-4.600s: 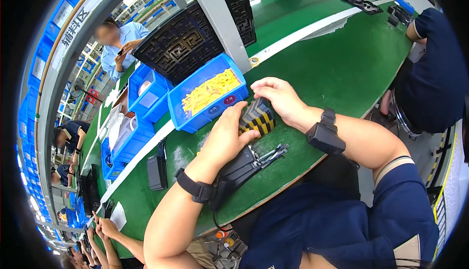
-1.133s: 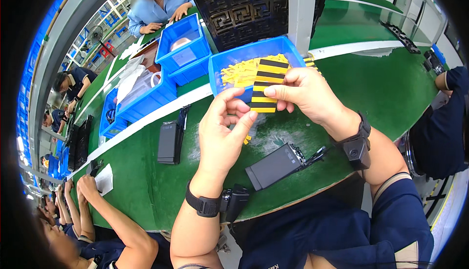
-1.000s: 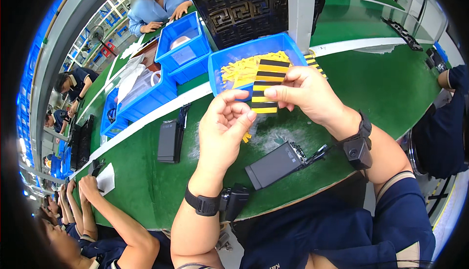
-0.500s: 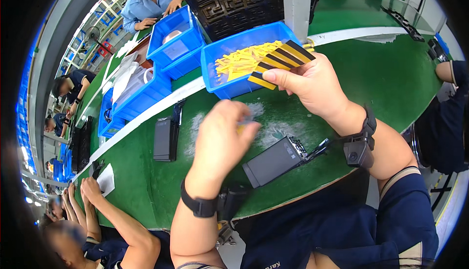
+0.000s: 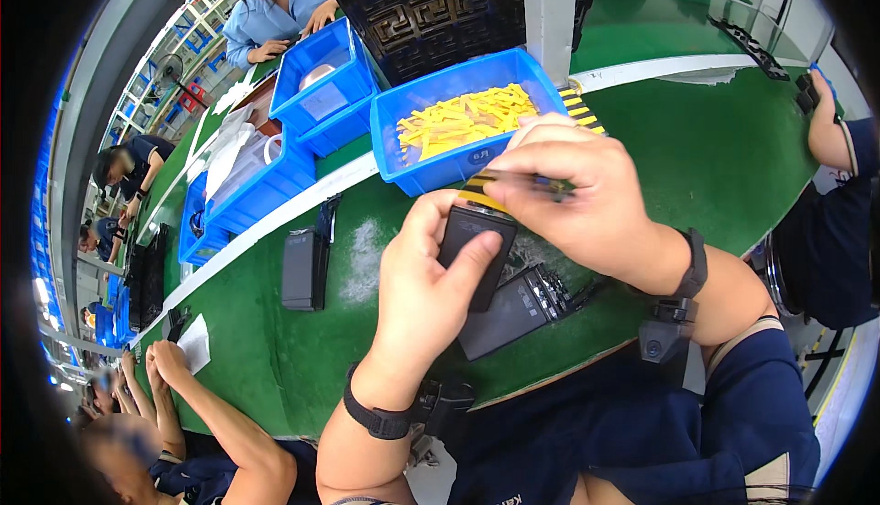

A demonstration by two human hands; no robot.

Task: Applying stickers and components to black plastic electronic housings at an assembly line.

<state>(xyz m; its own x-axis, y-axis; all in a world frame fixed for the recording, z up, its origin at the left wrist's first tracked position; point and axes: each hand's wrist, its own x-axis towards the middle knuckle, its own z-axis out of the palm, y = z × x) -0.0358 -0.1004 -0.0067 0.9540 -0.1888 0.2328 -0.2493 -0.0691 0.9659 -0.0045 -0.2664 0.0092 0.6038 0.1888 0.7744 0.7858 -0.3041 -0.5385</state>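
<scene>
My left hand [image 5: 431, 276] is raised over the near edge of the desk, thumb pressed flat along the front of what it grips, fingers curled behind. My right hand [image 5: 573, 198] sits just above and right of it, fingers pinched together, palm down. Both forearms rise from the lower edge, each wrist wearing a dark band.

Green bench [image 5: 697, 138] carries blue bin of yellow strips [image 5: 463, 125] at 12 o'clock, black flat device [image 5: 301, 268] at 9, black module [image 5: 513, 308] centre, white paper slip [image 5: 194, 347] at 8.
</scene>
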